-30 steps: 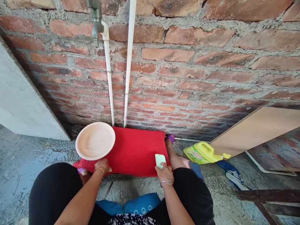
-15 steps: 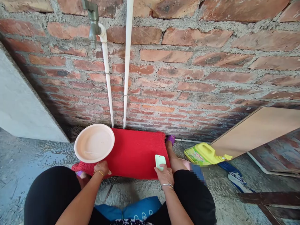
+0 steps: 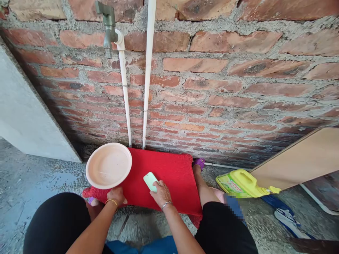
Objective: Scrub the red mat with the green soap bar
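Note:
A red cloth mat (image 3: 172,169) lies spread in front of me, its front corner hanging down near my right knee. My left hand (image 3: 116,195) is closed on the mat's front left edge, just below a pale pink basin (image 3: 108,167). The basin sits over the mat's left end, with a few specks inside. In my right hand (image 3: 161,193) is a flat, pale green scrubbing brush (image 3: 150,181), held low over the middle of the mat. Its underside is hidden, so bristles and contact with the cloth cannot be made out.
A brick wall (image 3: 196,91) rises behind the mat, with a tap (image 3: 108,33) and white pipes (image 3: 148,81). A yellow detergent jug (image 3: 243,181) lies right, near a tan board (image 3: 296,158) and a slipper (image 3: 287,218). A grey slab (image 3: 29,109) leans left. The concrete floor is wet.
My right hand has moved left with the brush, from the mat's right end to its middle, and the brush has turned. My left hand stays at the mat's edge. The view has shifted slightly.

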Demonstrator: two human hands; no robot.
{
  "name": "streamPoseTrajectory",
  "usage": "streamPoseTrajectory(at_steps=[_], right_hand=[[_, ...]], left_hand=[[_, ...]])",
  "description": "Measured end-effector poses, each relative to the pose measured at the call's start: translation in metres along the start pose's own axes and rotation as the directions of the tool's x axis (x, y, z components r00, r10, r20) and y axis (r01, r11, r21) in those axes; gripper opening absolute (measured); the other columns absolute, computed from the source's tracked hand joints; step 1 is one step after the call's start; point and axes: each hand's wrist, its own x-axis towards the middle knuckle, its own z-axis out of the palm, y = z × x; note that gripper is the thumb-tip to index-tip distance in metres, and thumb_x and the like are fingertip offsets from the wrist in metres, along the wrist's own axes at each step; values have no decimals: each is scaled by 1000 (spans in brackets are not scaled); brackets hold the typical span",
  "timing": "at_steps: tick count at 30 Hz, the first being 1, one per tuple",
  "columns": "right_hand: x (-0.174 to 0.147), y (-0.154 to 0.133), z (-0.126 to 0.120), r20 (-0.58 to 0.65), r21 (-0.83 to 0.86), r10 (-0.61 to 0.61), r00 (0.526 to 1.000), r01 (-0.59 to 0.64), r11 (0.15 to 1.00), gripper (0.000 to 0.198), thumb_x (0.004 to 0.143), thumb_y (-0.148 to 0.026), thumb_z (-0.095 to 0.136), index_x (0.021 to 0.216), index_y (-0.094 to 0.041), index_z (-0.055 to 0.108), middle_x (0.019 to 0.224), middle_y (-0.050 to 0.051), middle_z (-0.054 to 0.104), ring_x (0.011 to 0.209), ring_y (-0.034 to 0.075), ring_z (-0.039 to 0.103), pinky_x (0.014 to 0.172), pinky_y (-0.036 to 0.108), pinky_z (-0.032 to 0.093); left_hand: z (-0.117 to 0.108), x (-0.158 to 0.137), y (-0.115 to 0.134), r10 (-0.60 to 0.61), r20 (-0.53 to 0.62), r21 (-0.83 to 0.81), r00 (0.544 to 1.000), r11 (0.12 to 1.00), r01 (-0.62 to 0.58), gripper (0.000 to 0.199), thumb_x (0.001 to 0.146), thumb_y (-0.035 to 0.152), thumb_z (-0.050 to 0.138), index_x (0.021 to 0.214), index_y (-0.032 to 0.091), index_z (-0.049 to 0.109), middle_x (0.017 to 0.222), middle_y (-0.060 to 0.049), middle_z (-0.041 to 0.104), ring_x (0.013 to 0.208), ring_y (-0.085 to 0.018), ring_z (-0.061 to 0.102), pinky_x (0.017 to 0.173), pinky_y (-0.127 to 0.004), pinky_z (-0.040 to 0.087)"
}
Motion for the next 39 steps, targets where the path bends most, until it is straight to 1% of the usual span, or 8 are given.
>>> streamPoseTrajectory(at_steps=[7, 13, 19, 24, 30, 33, 36, 39], right_hand=[[-13, 79, -33, -84, 50, 458, 885, -455, 889, 38, 83, -43, 53, 112, -20, 63, 93, 10, 60, 87, 25, 61, 82, 35, 46], [-2, -4, -17, -58, 71, 61, 996, -57, 996, 27, 77, -33, 62, 102, -26, 66, 100, 6, 60, 97, 20, 59, 89, 27, 42], [4, -77, 6, 139, 11, -190, 972, 190, 982, 27, 72, -27, 66, 99, -27, 67, 104, 6, 60, 97, 22, 58, 86, 30, 41], [10, -7, -11, 44, -10, 88, 995, -87, 996, 27, 75, -30, 63, 102, -25, 66, 100, 6, 61, 91, 20, 61, 84, 29, 43], [0, 69, -31, -54, 33, 476, 878, -475, 880, 41, 85, -45, 52, 114, -18, 62, 93, 13, 63, 89, 26, 62, 76, 33, 45], [-3, 38, -23, -54, 52, 369, 928, -366, 929, 38, 83, -45, 54, 112, -20, 63, 98, 11, 62, 91, 24, 61, 79, 32, 45], [-1, -24, -6, -5, 55, 56, 998, -56, 997, 30, 80, -37, 60, 105, -23, 65, 103, 8, 59, 98, 21, 58, 87, 29, 42], [1, -77, 8, 120, -4, -162, 980, 163, 987, 29, 76, -32, 64, 105, -25, 66, 107, 8, 58, 99, 22, 57, 88, 31, 41]], left_hand=[[-3, -3, 2, -12, 11, -30, 1000, 999, 12, 44, 57, 28, 78, 99, 22, 67, 114, -12, 70, 111, -30, 64, 86, -37, 53], [-3, -4, 3, -28, 11, -23, 1000, 999, 28, 46, 57, 27, 79, 101, 22, 67, 115, -12, 69, 113, -29, 62, 88, -37, 52], [-7, -4, 5, -38, 26, -43, 999, 998, 39, 47, 56, 25, 80, 102, 20, 68, 116, -14, 69, 113, -31, 62, 88, -37, 52], [-9, -3, 5, -37, 45, -52, 998, 998, 39, 49, 55, 26, 82, 101, 20, 69, 115, -15, 70, 112, -32, 63, 88, -40, 53], [-9, -4, 3, -27, 32, -49, 999, 998, 29, 44, 56, 24, 80, 99, 18, 70, 111, -16, 71, 109, -31, 65, 86, -40, 54], [-8, -2, 2, -25, 28, -39, 999, 999, 26, 43, 54, 25, 81, 95, 19, 71, 112, -15, 71, 109, -31, 65, 85, -38, 54], [-6, 0, 1, -29, 32, -34, 999, 999, 30, 45, 54, 27, 82, 96, 20, 71, 113, -15, 71, 110, -31, 64, 85, -38, 54], [-8, -1, 2, -37, 49, -31, 998, 999, 38, 48, 55, 28, 82, 101, 20, 70, 115, -15, 70, 111, -31, 64, 87, -39, 53]])
